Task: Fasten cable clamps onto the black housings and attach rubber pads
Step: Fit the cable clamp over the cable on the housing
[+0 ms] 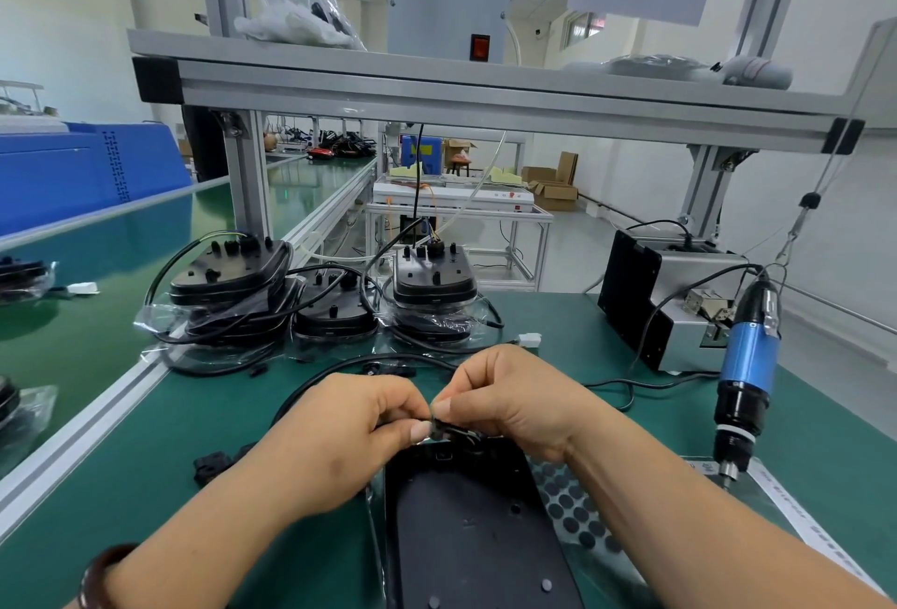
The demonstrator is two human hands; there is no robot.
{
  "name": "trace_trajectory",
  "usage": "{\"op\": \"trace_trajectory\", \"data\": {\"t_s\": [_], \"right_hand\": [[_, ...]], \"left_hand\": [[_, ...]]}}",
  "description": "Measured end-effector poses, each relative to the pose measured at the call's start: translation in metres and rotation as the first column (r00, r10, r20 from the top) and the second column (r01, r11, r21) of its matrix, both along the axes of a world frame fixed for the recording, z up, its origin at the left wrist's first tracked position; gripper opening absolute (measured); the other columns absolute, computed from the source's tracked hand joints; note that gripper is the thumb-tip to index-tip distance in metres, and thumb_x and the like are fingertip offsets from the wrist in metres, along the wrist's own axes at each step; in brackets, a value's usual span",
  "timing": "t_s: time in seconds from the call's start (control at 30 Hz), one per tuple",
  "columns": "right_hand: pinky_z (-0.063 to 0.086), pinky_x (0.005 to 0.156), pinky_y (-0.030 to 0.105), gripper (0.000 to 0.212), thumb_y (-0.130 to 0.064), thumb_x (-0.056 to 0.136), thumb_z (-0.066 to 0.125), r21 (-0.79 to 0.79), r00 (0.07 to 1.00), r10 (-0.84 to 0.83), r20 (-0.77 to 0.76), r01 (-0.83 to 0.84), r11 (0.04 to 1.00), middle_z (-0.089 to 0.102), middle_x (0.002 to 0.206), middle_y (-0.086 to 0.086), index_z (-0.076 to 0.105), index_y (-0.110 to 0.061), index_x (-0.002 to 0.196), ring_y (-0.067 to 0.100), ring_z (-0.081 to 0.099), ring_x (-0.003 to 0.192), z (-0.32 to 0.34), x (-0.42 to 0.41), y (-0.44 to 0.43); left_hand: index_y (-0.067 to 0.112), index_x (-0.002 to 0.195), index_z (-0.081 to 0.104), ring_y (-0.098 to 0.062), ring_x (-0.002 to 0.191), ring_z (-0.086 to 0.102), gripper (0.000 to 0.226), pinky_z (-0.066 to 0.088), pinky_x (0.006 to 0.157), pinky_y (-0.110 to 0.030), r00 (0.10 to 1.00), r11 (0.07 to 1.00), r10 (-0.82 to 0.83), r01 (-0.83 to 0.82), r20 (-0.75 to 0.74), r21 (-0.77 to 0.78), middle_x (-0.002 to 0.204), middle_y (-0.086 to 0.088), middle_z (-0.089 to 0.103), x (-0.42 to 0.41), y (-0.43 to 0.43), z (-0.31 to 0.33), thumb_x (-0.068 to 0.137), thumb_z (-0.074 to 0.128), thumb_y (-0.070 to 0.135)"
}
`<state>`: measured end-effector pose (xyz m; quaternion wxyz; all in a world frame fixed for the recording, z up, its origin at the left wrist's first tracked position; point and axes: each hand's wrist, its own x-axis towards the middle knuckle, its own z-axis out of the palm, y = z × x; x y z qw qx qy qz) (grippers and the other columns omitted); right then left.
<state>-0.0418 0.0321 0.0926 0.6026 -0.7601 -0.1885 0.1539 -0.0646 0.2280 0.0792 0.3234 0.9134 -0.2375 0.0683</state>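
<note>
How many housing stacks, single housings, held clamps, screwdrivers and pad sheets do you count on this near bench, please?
Housing stacks: 3
Single housing: 1
Held clamp: 1
Screwdriver: 1
Pad sheet: 1
Total: 7

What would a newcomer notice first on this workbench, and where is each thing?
Probably the left hand and right hand at the centre, both pinching a black cable clamp over the far end of a black housing. At the right is an upright blue electric screwdriver; a sheet of round rubber pads lies between it and the housing. Stacked housings stand behind.
</note>
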Motion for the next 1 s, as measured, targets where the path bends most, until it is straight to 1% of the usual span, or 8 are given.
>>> {"op": "trace_trajectory", "data": {"t_s": [0.13,0.27,0.43,0.6,0.67,0.73,0.9,1.0], "right_hand": [[0.033,0.050,0.016,0.015,-0.009,0.084,0.072,-0.107,0.996,0.075,0.049,-0.069,0.992,0.057,0.054,-0.008,0.071,-0.015,0.070,0.005,0.040,0.050,0.004,0.001,-0.006],[0.032,0.052,0.017,0.013,-0.007,0.083,0.072,-0.070,0.996,0.085,0.031,-0.082,0.994,0.058,0.058,-0.006,0.073,-0.015,0.073,0.008,0.039,0.055,0.001,0.002,-0.008],[0.039,0.055,0.014,0.019,0.005,0.083,0.068,0.035,0.997,0.073,-0.036,-0.071,0.997,0.063,0.068,0.002,0.071,-0.014,0.079,0.007,0.051,0.059,-0.005,0.004,-0.007],[0.046,0.073,0.022,0.016,0.002,0.078,0.072,0.001,0.993,0.114,-0.016,-0.114,0.993,0.070,0.074,0.001,0.073,-0.014,0.073,0.011,0.059,0.071,-0.004,0.006,-0.009],[0.048,0.073,0.021,0.015,-0.002,0.079,0.073,-0.076,0.991,0.131,0.004,-0.130,0.989,0.070,0.075,0.001,0.074,-0.016,0.075,0.011,0.059,0.072,-0.001,0.006,-0.011],[0.051,0.070,0.021,0.010,-0.007,0.081,0.075,-0.122,0.997,0.055,0.053,-0.048,0.991,0.072,0.077,0.004,0.075,-0.017,0.078,0.011,0.064,0.072,0.010,0.008,-0.018],[0.054,0.054,0.020,0.023,-0.016,0.075,0.075,0.133,0.906,-0.422,0.033,0.415,0.900,0.072,0.077,0.007,0.068,-0.004,0.093,0.016,0.069,0.068,0.050,0.018,-0.073],[0.053,0.052,0.020,0.009,-0.007,0.083,0.073,-0.121,0.861,-0.502,0.077,0.508,0.853,0.072,0.074,0.010,0.067,-0.001,0.088,0.016,0.069,0.062,0.045,0.025,-0.088]], "left_hand": [[0.041,0.074,0.062,0.005,0.061,0.053,0.013,0.038,0.054,-0.011,1.000,1.000,0.023,-0.023,0.012,0.013,0.069,0.031,0.059,-0.001,-0.001,0.000,0.086,0.066,0.037],[0.042,0.075,0.059,0.008,0.069,0.055,0.012,0.039,0.057,-0.011,0.999,0.999,0.045,-0.045,0.027,0.013,0.075,0.035,0.060,-0.002,-0.002,-0.001,0.086,0.065,0.038],[0.040,0.084,0.058,0.009,0.074,0.057,0.008,0.046,0.067,-0.017,0.998,0.999,0.051,-0.051,0.026,0.014,0.076,0.035,0.062,-0.003,-0.004,0.000,0.086,0.065,0.038],[0.044,0.105,0.063,0.009,0.081,0.060,0.018,0.049,0.078,-0.019,0.997,0.997,0.066,-0.067,0.040,0.024,0.080,0.028,0.067,-0.006,-0.005,-0.001,0.087,0.064,0.039],[0.043,0.102,0.066,0.005,0.082,0.061,0.016,0.050,0.079,-0.022,0.997,0.998,0.061,-0.062,0.050,0.020,0.083,0.023,0.069,-0.007,-0.007,-0.002,0.088,0.064,0.036],[0.042,0.099,0.069,0.006,0.082,0.061,0.015,0.049,0.079,-0.019,0.996,0.998,0.059,-0.060,0.068,0.013,0.084,0.023,0.069,-0.008,-0.008,-0.002,0.088,0.064,0.033],[0.045,0.098,0.071,0.016,0.087,0.058,0.017,0.047,0.081,-0.009,0.998,0.999,0.034,-0.035,0.049,0.019,0.088,0.034,0.066,-0.007,-0.005,-0.003,0.087,0.065,0.033],[0.045,0.097,0.071,0.017,0.086,0.057,0.015,0.046,0.080,-0.006,0.999,0.999,0.026,-0.028,0.044,0.046,0.087,0.035,0.065,-0.005,-0.004,-0.003,0.086,0.066,0.035]]}}
